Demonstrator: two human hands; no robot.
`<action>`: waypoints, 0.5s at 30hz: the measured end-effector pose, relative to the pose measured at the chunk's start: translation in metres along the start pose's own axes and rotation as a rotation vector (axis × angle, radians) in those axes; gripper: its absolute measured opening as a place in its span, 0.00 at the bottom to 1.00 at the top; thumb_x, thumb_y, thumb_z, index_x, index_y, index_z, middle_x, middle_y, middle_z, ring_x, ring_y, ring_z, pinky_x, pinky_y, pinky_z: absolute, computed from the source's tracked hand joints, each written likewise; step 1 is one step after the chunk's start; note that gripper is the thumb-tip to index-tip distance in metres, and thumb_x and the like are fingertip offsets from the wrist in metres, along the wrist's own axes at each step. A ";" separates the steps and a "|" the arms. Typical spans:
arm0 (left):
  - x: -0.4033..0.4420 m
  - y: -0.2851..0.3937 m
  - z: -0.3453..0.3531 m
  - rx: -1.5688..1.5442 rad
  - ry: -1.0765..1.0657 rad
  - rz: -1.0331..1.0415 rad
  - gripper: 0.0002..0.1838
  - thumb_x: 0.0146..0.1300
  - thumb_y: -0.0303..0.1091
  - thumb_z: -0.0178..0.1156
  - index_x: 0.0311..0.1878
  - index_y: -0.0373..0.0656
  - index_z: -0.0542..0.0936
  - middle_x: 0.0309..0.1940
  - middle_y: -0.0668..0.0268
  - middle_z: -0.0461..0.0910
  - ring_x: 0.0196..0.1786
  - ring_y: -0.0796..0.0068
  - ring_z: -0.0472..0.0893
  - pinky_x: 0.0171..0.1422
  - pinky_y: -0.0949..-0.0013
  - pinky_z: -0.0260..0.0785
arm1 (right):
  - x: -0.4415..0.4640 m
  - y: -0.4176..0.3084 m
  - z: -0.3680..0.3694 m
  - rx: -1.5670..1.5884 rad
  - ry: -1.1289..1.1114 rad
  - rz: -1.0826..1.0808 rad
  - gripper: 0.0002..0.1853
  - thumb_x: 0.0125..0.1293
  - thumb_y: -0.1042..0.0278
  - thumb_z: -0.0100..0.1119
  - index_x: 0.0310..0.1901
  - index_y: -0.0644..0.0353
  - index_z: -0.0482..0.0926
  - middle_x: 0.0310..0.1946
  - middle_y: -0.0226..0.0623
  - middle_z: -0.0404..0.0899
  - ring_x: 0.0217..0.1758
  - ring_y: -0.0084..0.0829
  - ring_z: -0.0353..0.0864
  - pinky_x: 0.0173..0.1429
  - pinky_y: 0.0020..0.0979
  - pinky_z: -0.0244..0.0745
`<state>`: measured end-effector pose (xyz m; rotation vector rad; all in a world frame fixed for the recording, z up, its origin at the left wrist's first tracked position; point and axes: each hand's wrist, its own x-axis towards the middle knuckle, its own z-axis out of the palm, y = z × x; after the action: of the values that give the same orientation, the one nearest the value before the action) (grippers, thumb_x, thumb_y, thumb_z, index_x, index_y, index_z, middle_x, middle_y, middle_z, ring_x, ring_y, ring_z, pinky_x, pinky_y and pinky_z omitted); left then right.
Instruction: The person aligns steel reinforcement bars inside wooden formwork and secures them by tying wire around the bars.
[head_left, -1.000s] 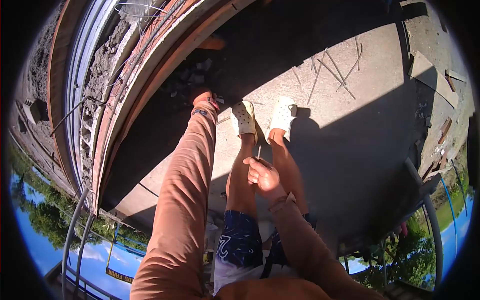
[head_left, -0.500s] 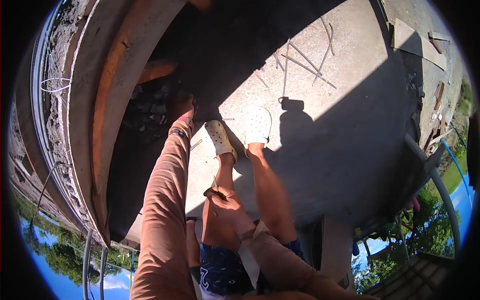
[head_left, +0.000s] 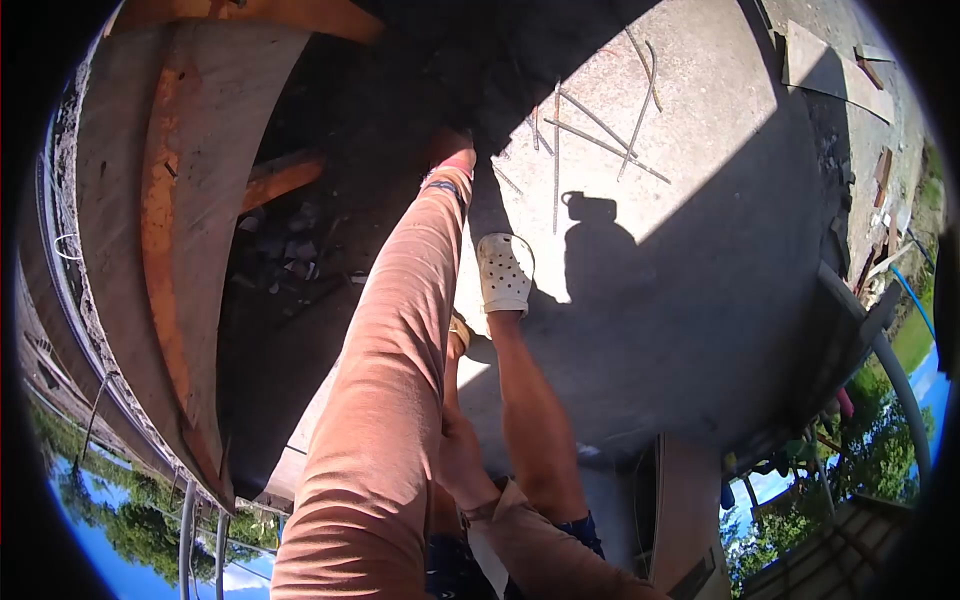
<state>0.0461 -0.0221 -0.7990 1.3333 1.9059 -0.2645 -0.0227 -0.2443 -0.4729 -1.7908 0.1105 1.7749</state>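
Note:
My left arm, in a long pinkish-brown sleeve, reaches up across the view. My left hand (head_left: 453, 150) is over the dark shaded floor beyond my feet, its fingers lost in shadow. Nearby on the sunlit concrete lie several thin rods like rebar offcuts (head_left: 556, 180). Close to my leg, my right hand (head_left: 461, 458) is low in the view, its fingers mostly covered by the left sleeve. Whether either hand holds anything is not visible. A cream clog (head_left: 506, 270) is on one foot; the other foot is mostly behind the arm.
Small rubble (head_left: 295, 245) lies in the shade at left, beside a curved board panel (head_left: 110, 200) with an orange beam (head_left: 165, 230). A flat board (head_left: 835, 75) rests at upper right. Grey pipes (head_left: 890, 370) stand at the right edge.
My left hand has moved up and right, deeper into the shade near the rods. My right hand has shifted lower, and the thin pointed piece by it is hidden now. The view has shifted.

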 end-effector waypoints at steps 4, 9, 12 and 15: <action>-0.004 -0.038 -0.001 -0.073 0.010 0.150 0.23 0.52 0.52 0.61 0.39 0.40 0.81 0.41 0.51 0.81 0.45 0.51 0.80 0.49 0.58 0.71 | 0.001 0.005 -0.004 0.006 -0.017 0.084 0.05 0.64 0.73 0.54 0.38 0.64 0.77 0.29 0.25 0.75 0.33 0.15 0.71 0.37 0.20 0.67; -0.118 -0.039 -0.111 -0.549 -0.074 0.219 0.06 0.54 0.33 0.58 0.31 0.40 0.77 0.29 0.56 0.78 0.31 0.60 0.78 0.36 0.66 0.68 | 0.011 0.017 -0.014 -0.109 -0.097 0.294 0.07 0.67 0.69 0.50 0.38 0.61 0.76 0.17 0.24 0.67 0.15 0.16 0.61 0.18 0.23 0.59; -0.197 -0.061 -0.185 -0.524 0.221 0.524 0.07 0.50 0.29 0.61 0.30 0.37 0.76 0.28 0.58 0.76 0.32 0.59 0.77 0.37 0.65 0.70 | 0.014 0.024 -0.012 -0.152 -0.253 0.524 0.07 0.66 0.69 0.50 0.40 0.61 0.75 0.16 0.26 0.66 0.14 0.19 0.62 0.17 0.24 0.60; -0.276 -0.093 -0.278 -0.483 0.318 0.535 0.05 0.50 0.23 0.60 0.32 0.37 0.76 0.29 0.59 0.77 0.31 0.66 0.78 0.33 0.69 0.71 | 0.032 0.059 -0.027 0.298 -0.411 0.658 0.06 0.65 0.71 0.51 0.42 0.60 0.71 0.14 0.24 0.61 0.11 0.20 0.59 0.15 0.26 0.57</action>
<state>-0.1268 -0.0998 -0.4437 1.5327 1.6250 0.6678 -0.0231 -0.2939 -0.5256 -1.2136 0.8251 2.3838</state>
